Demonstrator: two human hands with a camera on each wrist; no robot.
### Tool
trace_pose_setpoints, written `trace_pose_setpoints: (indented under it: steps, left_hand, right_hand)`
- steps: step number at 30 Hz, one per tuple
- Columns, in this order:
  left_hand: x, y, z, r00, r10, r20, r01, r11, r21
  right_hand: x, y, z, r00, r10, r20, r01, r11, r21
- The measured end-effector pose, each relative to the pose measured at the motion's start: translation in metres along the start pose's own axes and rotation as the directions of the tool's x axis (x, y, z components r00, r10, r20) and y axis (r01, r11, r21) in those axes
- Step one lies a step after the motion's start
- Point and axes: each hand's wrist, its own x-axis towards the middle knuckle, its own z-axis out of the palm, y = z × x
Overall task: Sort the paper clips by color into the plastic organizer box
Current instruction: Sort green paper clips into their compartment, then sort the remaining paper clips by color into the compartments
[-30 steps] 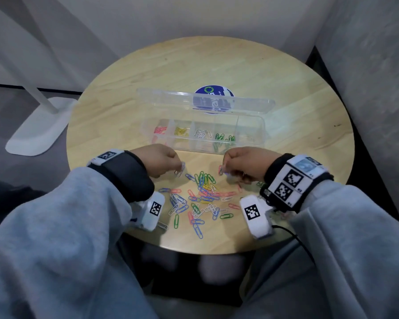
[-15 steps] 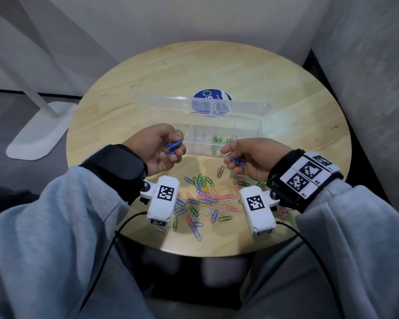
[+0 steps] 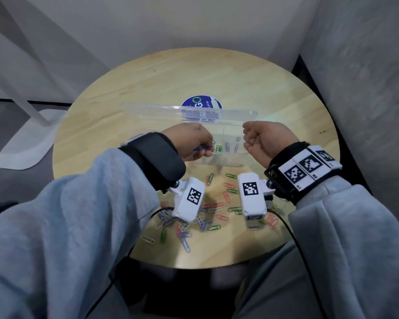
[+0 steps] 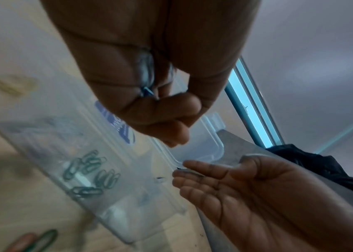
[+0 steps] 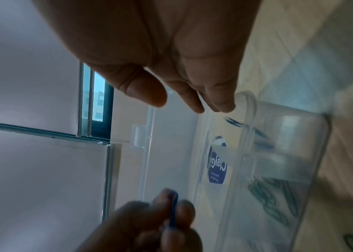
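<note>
The clear plastic organizer box (image 3: 219, 162) stands open mid-table, its lid (image 3: 189, 111) laid back. My left hand (image 3: 205, 149) hovers over the box's middle and pinches blue paper clips (image 4: 146, 92). My right hand (image 3: 245, 137) is above the box's right end, fingers relaxed and empty (image 5: 192, 102). Blue clips (image 3: 232, 147) show blurred inside the box below it, another blue clip (image 5: 234, 122) near my fingertips. Green clips (image 4: 89, 167) lie in a neighbouring compartment. A loose pile of mixed clips (image 3: 212, 210) lies on the table near me.
The round wooden table (image 3: 286, 107) carries a blue round sticker (image 3: 200, 102) behind the lid. Grey walls close in at the back and right. A white stand base (image 3: 25, 143) sits on the floor at left. Wrist camera cables hang over the near edge.
Both hands rose from the pile and moved forward over the box. My right hand opened and let go of its blue clips. The left hand still pinches its blue clips.
</note>
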Motion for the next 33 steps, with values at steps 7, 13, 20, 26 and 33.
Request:
trace_pose_setpoints:
  steps: [7, 13, 20, 26, 33]
  left_hand:
    - [0.017, 0.020, 0.031, 0.997, 0.073, -0.007, -0.074, 0.992, -0.100]
    - [0.024, 0.020, 0.050, 0.997, 0.074, -0.012, -0.074, 0.996, 0.050]
    - [0.010, 0.008, 0.025, 0.982, 0.185, 0.024, -0.187, 0.976, 0.111]
    - [-0.010, -0.018, 0.005, 0.999, 0.047, -0.010, -0.019, 0.574, 0.818]
    - [0.004, -0.039, 0.027, 0.998, 0.065, -0.006, -0.016, 0.333, 0.943]
  right_hand:
    - [-0.010, -0.005, -0.007, 0.993, -0.004, 0.121, 0.060, 0.885, -0.461]
    - [-0.015, 0.001, -0.022, 0.994, 0.038, 0.105, 0.051, 0.685, -0.727]
    - [-0.010, 0.008, -0.025, 0.997, 0.038, 0.065, 0.043, 0.430, -0.902]
    - [-0.013, 0.024, -0.016, 0.988, 0.112, 0.103, 0.101, 0.020, -0.995]
    - [-0.010, 0.040, -0.020, 0.985, 0.084, 0.149, 0.153, -0.036, -0.988]
